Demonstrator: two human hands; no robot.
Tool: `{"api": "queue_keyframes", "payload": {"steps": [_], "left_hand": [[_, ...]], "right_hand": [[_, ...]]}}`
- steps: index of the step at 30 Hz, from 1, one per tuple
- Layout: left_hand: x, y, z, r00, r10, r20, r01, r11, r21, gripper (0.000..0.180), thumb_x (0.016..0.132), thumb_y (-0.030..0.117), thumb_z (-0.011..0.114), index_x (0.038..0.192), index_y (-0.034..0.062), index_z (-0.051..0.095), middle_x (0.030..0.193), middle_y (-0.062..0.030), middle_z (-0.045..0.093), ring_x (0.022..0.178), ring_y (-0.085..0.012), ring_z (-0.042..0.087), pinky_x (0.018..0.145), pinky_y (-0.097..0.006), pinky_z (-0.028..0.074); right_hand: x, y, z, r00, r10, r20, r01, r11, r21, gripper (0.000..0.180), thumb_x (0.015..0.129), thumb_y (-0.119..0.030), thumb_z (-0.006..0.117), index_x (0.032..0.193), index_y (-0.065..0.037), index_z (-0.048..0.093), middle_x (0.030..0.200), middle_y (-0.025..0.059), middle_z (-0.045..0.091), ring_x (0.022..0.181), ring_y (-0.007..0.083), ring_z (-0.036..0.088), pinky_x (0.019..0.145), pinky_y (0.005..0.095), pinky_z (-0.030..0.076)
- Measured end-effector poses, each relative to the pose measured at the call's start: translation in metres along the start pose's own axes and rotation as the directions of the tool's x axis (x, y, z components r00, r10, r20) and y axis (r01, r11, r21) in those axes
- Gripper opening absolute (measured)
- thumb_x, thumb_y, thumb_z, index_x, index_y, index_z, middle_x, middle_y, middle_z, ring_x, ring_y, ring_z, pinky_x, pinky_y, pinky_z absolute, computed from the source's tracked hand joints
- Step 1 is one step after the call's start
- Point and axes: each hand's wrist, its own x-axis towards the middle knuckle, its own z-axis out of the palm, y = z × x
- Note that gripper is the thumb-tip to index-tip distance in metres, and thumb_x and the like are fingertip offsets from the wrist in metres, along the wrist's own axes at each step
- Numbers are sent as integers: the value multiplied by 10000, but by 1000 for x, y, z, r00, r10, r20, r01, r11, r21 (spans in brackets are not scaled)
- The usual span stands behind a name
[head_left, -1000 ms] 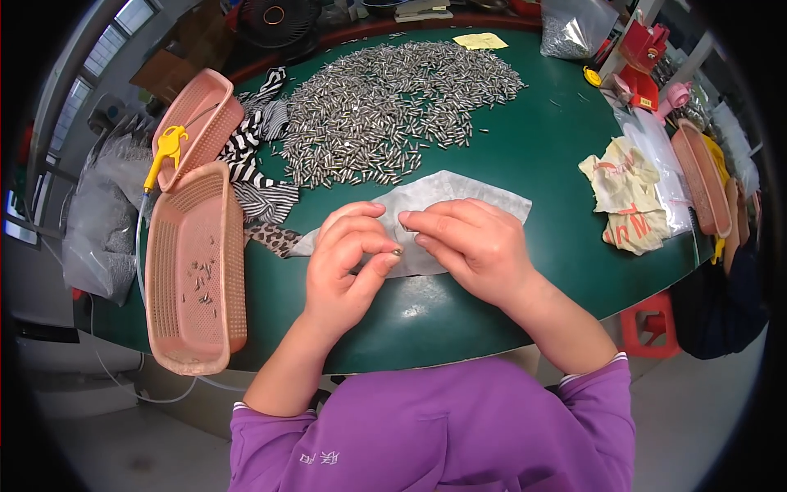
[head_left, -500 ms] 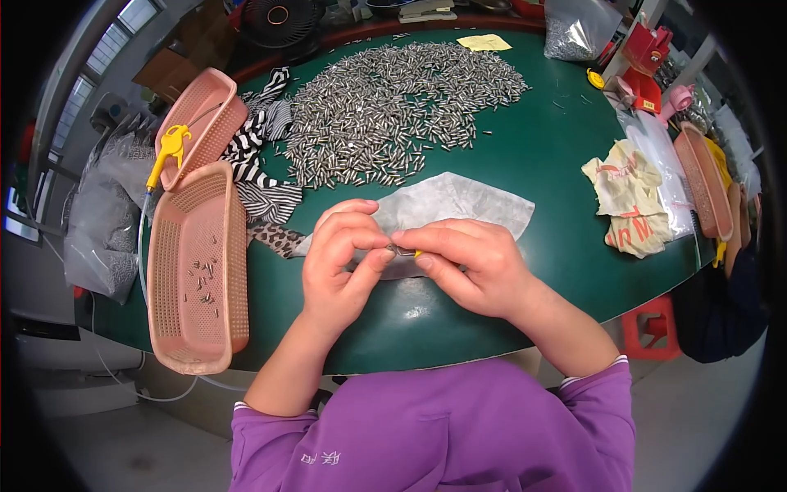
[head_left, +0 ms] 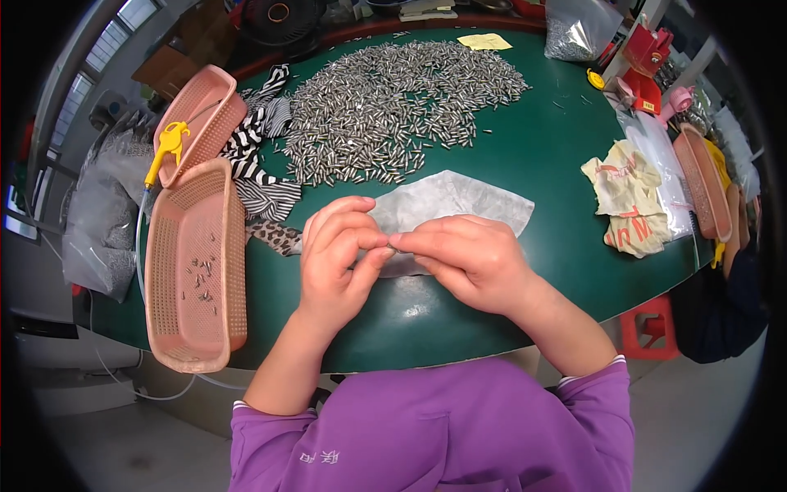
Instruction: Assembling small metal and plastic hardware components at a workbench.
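Note:
Over a whitish cloth [head_left: 459,197], my two hands meet fingertip to fingertip. Thumb and index finger of my left hand [head_left: 338,261] pinch one end of a small dark-silver metal part [head_left: 392,247]. My right hand [head_left: 471,261] is closed on the same part from the other side, hiding most of it. Beyond the hands spreads a large pile of short, shiny metal pins [head_left: 393,98]. A few similar small pieces [head_left: 202,271] lie in the near pink basket [head_left: 234,271] to the left.
A second pink basket [head_left: 182,94] stands behind, with a yellow air blow gun [head_left: 170,143] on its rim. Striped cloths [head_left: 266,193] lie beside the baskets. On the right are a cream printed rag [head_left: 627,193] and another pink basket [head_left: 701,184]. Another person's arm [head_left: 734,230] shows there.
My right fingertips have shifted slightly over the metal part; a yellow bit that showed beside them is now hidden. The left hand has hardly moved.

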Motion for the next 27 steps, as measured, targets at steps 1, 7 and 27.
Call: {"api": "queue_keyframes", "payload": {"steps": [1, 7, 27], "left_hand": [[1, 0, -1, 999, 24, 28, -25, 999, 32, 161, 699, 49, 733, 814, 69, 622, 864, -52, 621, 1029, -289, 601, 871, -401, 418], [3, -1, -4, 996, 51, 73, -53, 998, 27, 144, 710, 68, 726, 816, 83, 630, 865, -41, 621, 1047, -290, 595, 870, -402, 414], [2, -2, -5, 999, 20, 39, -20, 1000, -2, 148, 725, 75, 731, 820, 84, 618, 868, -41, 623, 1056, -293, 592, 889, -405, 417]], "right_hand": [[0, -1, -3, 999, -19, 44, 22, 998, -66, 278, 794, -7, 663, 1061, -80, 690, 923, 64, 693, 794, 232, 675, 679, 327, 533], [-1, 3, -1, 996, 67, 53, -70, 996, 50, 292, 805, -56, 648, 1088, -122, 668, 909, 51, 668, 815, 252, 650, 687, 340, 528], [-2, -6, 0, 917, 360, 169, -396, 787, 472, 248, 903, -54, 592, 1137, -62, 674, 917, 89, 701, 819, 161, 688, 722, 282, 545]]}}
